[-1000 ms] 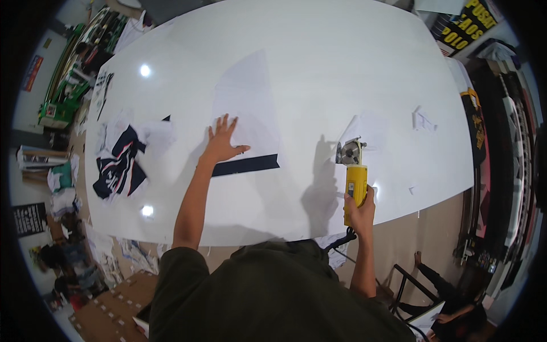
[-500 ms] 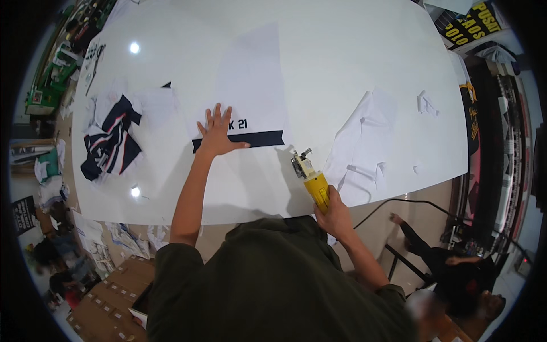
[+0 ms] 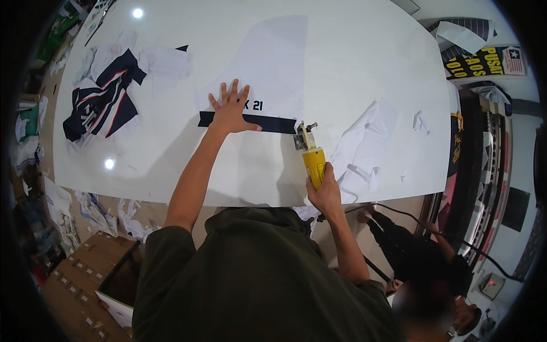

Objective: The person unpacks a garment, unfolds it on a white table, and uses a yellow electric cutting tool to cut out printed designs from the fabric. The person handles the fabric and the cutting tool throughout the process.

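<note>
Moved: cutter (image 3: 314,163), up to the lower right corner of panel (image 3: 276,60), upper centre of frame. Right hand (image 3: 325,192): fingers round cutter. Left hand (image 3: 230,117): fingers spread wide on panel. Scrap (image 3: 360,147) lies right; how much panel is cut, I cannot tell.

A large white table (image 3: 370,57) takes up the middle of the room, two bright spots of light (image 3: 109,163) shining on its left part. Tan floor (image 3: 359,245) shows beyond its near edge, with pale scraps (image 3: 97,214) and brown cardboard boxes (image 3: 80,285) at lower left. Long dark and light rolls (image 3: 484,171) line the right side; a black banner (image 3: 484,61) with yellow lettering is at upper right.
</note>
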Motion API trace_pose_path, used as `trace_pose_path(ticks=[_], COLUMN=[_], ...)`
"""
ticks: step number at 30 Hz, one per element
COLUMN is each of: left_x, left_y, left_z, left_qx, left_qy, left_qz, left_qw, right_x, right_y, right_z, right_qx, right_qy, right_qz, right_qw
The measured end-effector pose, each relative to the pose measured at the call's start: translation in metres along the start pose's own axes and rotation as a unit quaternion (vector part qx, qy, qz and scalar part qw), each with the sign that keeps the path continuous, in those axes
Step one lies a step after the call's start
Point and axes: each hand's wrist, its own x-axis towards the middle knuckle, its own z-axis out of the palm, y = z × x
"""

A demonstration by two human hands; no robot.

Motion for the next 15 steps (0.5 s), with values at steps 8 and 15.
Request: trace_pose_path(ticks=[8,15], left_x=[0.001,0.001], left_y=[-0.001,-0.002], left_z=[0.001,-0.001], left_qx=[-0.008,-0.003], left_qy=[0.001,-0.007], left_qz=[0.003,0.004], left_qw=[1.000,1.000], right_x=[0.013,0.024], right_y=[-0.005,-0.015], right_z=[-0.005,-0.005], right_qx=[-0.003,0.000], right_qy=[0.001,0.000], right_qz=[-0.014,-0.017], right_qw=[1.000,1.000])
